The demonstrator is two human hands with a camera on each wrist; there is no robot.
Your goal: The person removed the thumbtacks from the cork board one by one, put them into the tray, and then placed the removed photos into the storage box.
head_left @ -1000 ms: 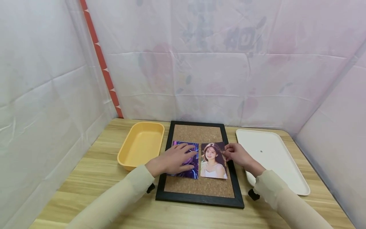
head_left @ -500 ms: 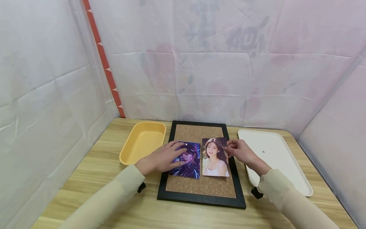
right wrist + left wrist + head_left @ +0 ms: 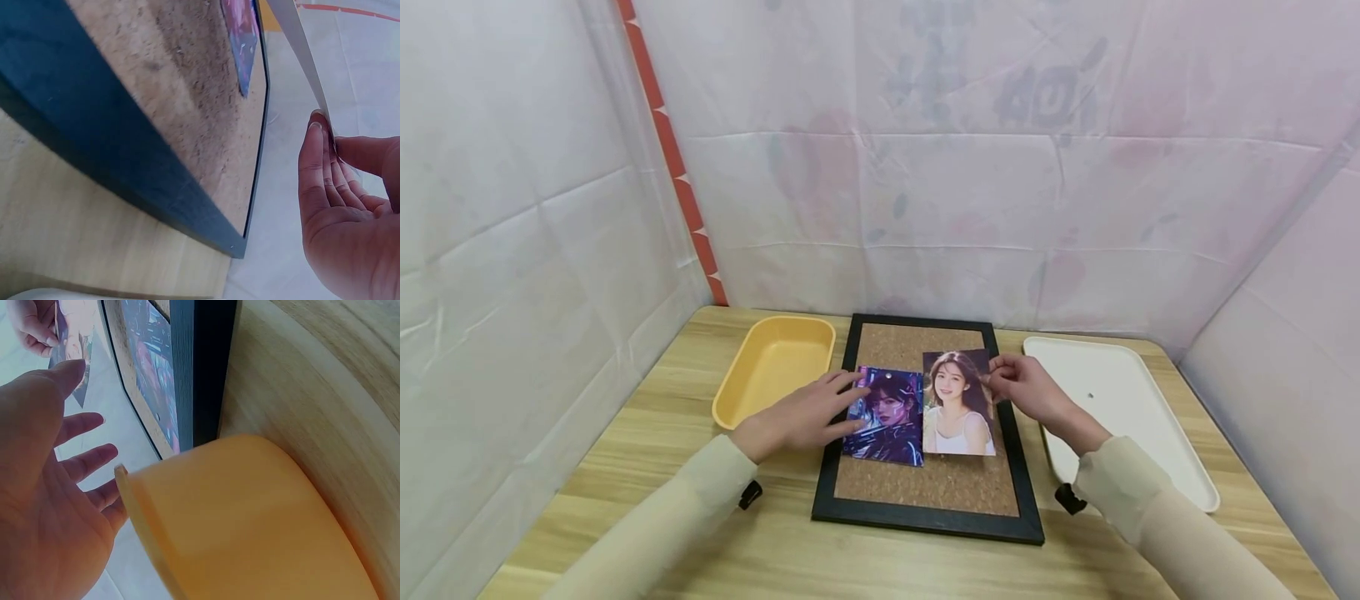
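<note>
A cork board (image 3: 925, 492) with a black frame lies in the middle of the table. On its left half is a purple-blue photo print (image 3: 887, 425) with a small pin (image 3: 889, 376) near its top edge. My right hand (image 3: 1033, 396) pinches the right edge of a portrait photo (image 3: 958, 408) between thumb and fingers; the right wrist view shows this photo (image 3: 303, 56) edge-on, lifted off the cork. Fingers extended, my left hand (image 3: 801, 417) hovers by the purple print's left edge, over the board's left frame. Nothing is in its palm in the left wrist view.
A yellow tray (image 3: 730, 408) stands left of the board, close to my left hand. On the right, a white tray (image 3: 1172, 458) lies beneath my right forearm's side, with a small dark spot (image 3: 1090, 396) on it. White cloth walls (image 3: 880, 192) enclose the wooden table (image 3: 647, 467).
My left hand has drawn back leftward off the purple print, uncovering it and its pin. My right hand has raised the portrait photo from the board and shifted it slightly left.
</note>
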